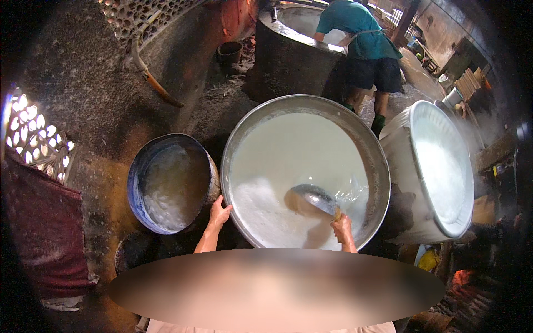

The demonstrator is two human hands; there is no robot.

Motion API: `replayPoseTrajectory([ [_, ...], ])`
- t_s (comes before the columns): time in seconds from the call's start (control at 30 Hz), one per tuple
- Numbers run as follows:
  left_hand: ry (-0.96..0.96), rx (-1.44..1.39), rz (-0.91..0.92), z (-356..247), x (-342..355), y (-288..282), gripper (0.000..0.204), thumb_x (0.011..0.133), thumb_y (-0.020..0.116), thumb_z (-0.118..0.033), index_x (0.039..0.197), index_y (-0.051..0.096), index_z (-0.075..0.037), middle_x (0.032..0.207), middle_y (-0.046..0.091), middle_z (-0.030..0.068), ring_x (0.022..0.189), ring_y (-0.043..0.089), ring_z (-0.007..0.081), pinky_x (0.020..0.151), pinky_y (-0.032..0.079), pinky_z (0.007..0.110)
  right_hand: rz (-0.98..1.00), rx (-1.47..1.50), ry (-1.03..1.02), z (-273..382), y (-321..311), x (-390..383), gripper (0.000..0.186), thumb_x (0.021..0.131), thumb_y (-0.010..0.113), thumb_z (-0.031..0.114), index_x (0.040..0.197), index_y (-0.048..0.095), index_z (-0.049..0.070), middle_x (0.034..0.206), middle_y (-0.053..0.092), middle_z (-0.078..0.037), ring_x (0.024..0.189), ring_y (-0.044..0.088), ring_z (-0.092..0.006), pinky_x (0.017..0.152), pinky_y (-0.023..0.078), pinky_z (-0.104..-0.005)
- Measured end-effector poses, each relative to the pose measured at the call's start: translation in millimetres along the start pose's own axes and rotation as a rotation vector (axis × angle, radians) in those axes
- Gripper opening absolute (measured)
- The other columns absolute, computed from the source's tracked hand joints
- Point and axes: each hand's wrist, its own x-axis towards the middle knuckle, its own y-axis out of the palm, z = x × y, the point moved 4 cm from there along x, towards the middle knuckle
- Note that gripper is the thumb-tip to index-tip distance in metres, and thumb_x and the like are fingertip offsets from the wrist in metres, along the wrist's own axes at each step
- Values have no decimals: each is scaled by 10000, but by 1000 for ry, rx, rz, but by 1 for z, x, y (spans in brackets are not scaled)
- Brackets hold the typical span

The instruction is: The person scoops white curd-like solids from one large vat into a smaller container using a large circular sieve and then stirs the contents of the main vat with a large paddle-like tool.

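A wide round metal basin [383,166] full of milky white liquid stands before me, with foam at its near left. My right hand [342,228] is closed around the short yellowish handle of a metal ladle [313,197]. The ladle's bowl rests at the liquid's surface, right of the foam. At the basin's left edge, my left hand [219,214] has its thumb against the rim and its fingers on the outer side, partly hidden. Close beside that hand stands a blue-rimmed bucket [135,186] holding cloudy, foamy liquid.
A large white tub [398,139] of steaming pale liquid stands at the right, leaning toward the basin. Behind, a co-worker in a teal shirt [355,28] bends over a big round vat [294,64]. A dark wall [94,94] and a maroon cloth [41,222] are on the left.
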Motion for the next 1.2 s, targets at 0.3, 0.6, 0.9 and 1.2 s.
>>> replayPoseTrajectory([
  [0.3,-14,-120,175,19,19,-16,773,649,756,-167,1307,414,52,1288,489,243,1215,470,304,1003,367,347,133,-28,6,53,83,-74,303,654,612,91,912,537,-50,613,596,-143,467,588,-208,399,505,-346],
  [0.6,143,-202,259,10,21,-18,464,646,755,-200,1032,561,-31,1005,631,177,971,597,308,834,449,375,281,109,18,143,65,-131,368,676,624,9,1029,533,-33,680,590,-118,475,567,-173,405,496,-326],
  [0.9,137,-55,243,23,28,-14,608,663,770,-231,1173,524,-9,1126,601,201,1083,558,342,902,435,389,-64,-297,-616,312,32,-56,436,655,627,88,1080,541,34,823,627,-229,748,633,-355,666,506,-423],
  [1.2,119,-65,275,27,29,-17,677,668,753,-282,1219,487,8,1205,546,230,1149,509,349,951,406,387,74,-577,-465,264,119,15,312,669,569,67,967,568,-25,875,630,-242,868,611,-401,773,494,-467],
])
